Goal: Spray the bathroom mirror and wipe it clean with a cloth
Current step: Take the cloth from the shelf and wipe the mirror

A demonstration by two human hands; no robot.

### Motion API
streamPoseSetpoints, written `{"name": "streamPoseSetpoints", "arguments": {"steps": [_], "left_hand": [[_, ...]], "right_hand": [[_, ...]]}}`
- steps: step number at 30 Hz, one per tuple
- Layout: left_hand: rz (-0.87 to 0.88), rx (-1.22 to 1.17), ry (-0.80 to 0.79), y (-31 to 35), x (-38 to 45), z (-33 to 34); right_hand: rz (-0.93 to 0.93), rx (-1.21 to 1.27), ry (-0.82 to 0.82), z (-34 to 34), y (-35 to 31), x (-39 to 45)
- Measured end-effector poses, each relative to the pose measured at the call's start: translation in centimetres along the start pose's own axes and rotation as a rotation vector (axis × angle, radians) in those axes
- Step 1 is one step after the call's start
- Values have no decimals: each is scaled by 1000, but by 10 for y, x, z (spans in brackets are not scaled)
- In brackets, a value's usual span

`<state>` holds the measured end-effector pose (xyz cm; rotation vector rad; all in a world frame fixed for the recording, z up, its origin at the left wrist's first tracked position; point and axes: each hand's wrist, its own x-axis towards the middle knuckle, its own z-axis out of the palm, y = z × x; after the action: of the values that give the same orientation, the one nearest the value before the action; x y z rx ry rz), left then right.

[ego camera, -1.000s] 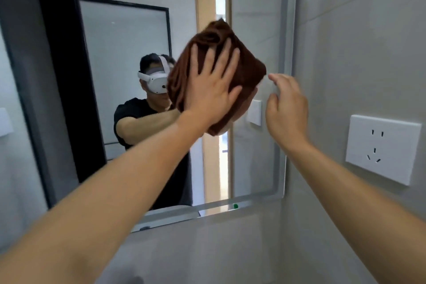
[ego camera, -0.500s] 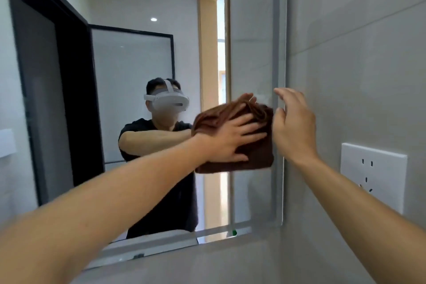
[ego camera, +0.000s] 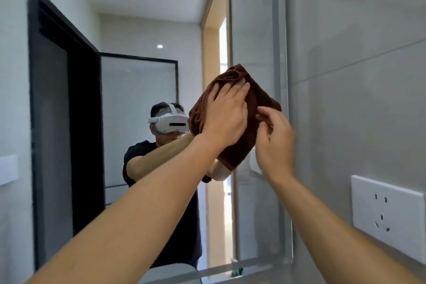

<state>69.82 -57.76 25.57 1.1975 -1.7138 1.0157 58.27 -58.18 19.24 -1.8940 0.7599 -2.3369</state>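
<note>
Grey tiled wall (ego camera: 359, 104), white socket (ego camera: 387, 217)

We see a big mirror (ego camera: 143, 30) on the wall. It has a shiny clear edge with round corners. At the very top, wet drops sit on the glass. The mirror shows a dark door frame and a person in a black shirt.

We see a brown cloth (ego camera: 258, 99) too. It looks soft and is folded into a thick bunch. It sits tipped like a diamond, with one corner pointing up and one pointing down. The cloth lies flat against the glass, near the right edge of the mirror and about halfway up. We can see folds along its top left side.
</note>
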Motion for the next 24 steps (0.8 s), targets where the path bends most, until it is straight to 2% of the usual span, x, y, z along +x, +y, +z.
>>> {"name": "streamPoseSetpoints", "arguments": {"steps": [4, 7, 10, 11, 13, 16, 18, 21, 24], "left_hand": [[-119, -359, -112, -21, 16, -44], [-143, -491, -224, -27, 23, -63], [-147, -549, -102, -33, 26, -80], [-118, -497, -32, -36, 24, -85], [-11, -238, 55, -45, 15, -94], [101, 105, 57, -64, -4, -104], [99, 225, 46, -86, -16, -114], [100, 410, 94, -129, -36, -137], [-16, 477, 162, -159, -47, -164]], "right_hand": [[-41, -56, 34, 46, -14, 6], [97, -275, 134, 88, -24, 22], [149, -402, 220, 116, -25, 27], [121, -435, 219, 118, -20, 27], [38, -511, 198, 108, -1, 31], [2, -577, 207, 85, 30, 52], [30, -603, 231, 77, 40, 65], [46, -623, 167, 83, 33, 69], [-20, -638, 104, 109, -6, 56]]}}
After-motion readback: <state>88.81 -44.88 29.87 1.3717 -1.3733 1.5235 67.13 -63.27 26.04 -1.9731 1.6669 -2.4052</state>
